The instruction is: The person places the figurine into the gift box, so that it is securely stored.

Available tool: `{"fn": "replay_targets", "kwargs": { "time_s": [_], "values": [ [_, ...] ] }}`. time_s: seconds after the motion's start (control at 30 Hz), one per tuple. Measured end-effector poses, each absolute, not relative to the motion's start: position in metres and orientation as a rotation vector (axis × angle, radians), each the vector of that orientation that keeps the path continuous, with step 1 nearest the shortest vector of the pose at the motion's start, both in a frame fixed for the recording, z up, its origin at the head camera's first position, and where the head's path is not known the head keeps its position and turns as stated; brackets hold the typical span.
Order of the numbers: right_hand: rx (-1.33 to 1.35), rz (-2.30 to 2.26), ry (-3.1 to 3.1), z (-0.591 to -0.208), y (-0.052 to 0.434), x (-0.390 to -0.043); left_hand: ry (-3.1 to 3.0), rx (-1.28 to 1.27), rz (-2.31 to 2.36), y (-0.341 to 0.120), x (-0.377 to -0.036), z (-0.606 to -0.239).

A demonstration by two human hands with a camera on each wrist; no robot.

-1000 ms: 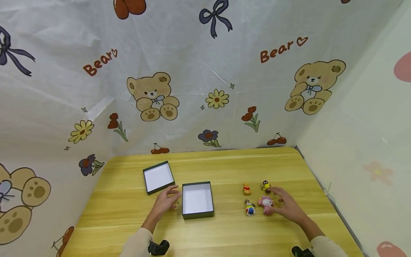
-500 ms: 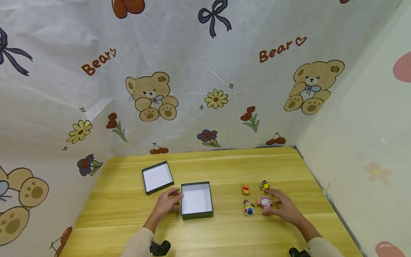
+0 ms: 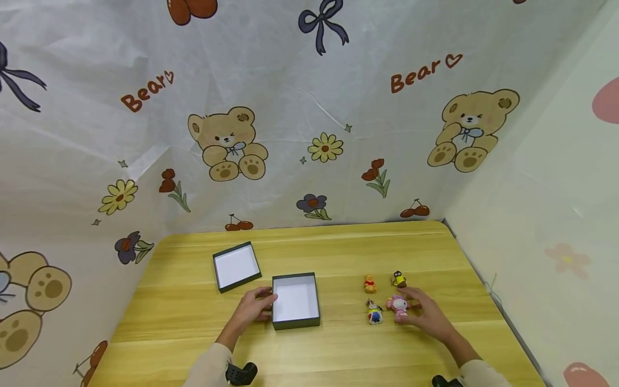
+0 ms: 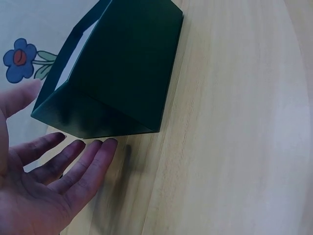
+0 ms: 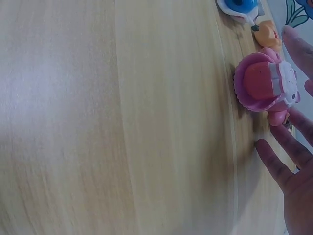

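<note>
My left hand (image 3: 252,307) is at the left side of the dark green box (image 3: 296,325). Its thumb tip lies by the rim, and the fingers reach along the outer wall with no visible grip in the left wrist view. My right hand (image 3: 427,316) spreads its fingers and thumb around the right side of a pink figurine (image 3: 399,304). In the right wrist view, the fingertips come close to the figurine (image 5: 258,81); whether they touch it I cannot tell. A yellow-and-black figurine (image 3: 398,279) stands just beyond the right fingertips.
An orange bear figurine (image 3: 369,284) and a white-and-blue figurine (image 3: 374,313) stand left of the pink one. The box lid (image 3: 237,266), white inside, lies behind and left of the box. Everything sits on a wooden table (image 3: 333,355) against a patterned curtain (image 3: 280,107).
My left hand has moved right, up to the wall of the box. My right hand has shifted slightly closer to the pink figurine. The figurines stay in place.
</note>
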State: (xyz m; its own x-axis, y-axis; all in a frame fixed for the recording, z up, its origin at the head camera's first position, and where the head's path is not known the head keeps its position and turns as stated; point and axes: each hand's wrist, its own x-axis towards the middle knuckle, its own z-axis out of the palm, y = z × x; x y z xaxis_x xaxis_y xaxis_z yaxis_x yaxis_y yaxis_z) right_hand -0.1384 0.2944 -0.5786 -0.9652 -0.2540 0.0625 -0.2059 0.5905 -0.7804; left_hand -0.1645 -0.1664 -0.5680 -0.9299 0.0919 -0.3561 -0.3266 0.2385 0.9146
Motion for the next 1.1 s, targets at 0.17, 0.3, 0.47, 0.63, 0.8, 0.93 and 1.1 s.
{"fn": "replay_targets", "kwargs": {
  "time_s": [0.17, 0.3, 0.47, 0.63, 0.8, 0.93, 1.1],
  "values": [
    [-0.473, -1.339, 2.771, -0.58, 0.293, -0.137, 2.142, -0.211, 1.754, -0.165, -0.164, -0.57],
    [-0.485, -1.329, 2.78, -0.58, 0.291, -0.137, 2.129, -0.209, 1.747, -0.164, -0.164, -0.573],
    [-0.463, -1.339, 2.757, -0.58, 0.29, -0.141, 2.122, -0.233, 1.735, -0.164, -0.165, -0.576],
    [-0.421, -1.368, 2.7, -0.578, 0.288, -0.142, 2.102, -0.245, 1.737, -0.165, -0.166, -0.578],
    [-0.328, -1.384, 2.616, -0.577, 0.288, -0.144, 2.083, -0.229, 1.739, -0.167, -0.166, -0.578],
    [-0.247, -1.373, 2.582, -0.576, 0.288, -0.146, 2.08, -0.223, 1.74, -0.167, -0.167, -0.578],
    [-0.209, -1.376, 2.535, -0.574, 0.289, -0.149, 2.082, -0.231, 1.739, -0.167, -0.167, -0.578]
  ]
}}
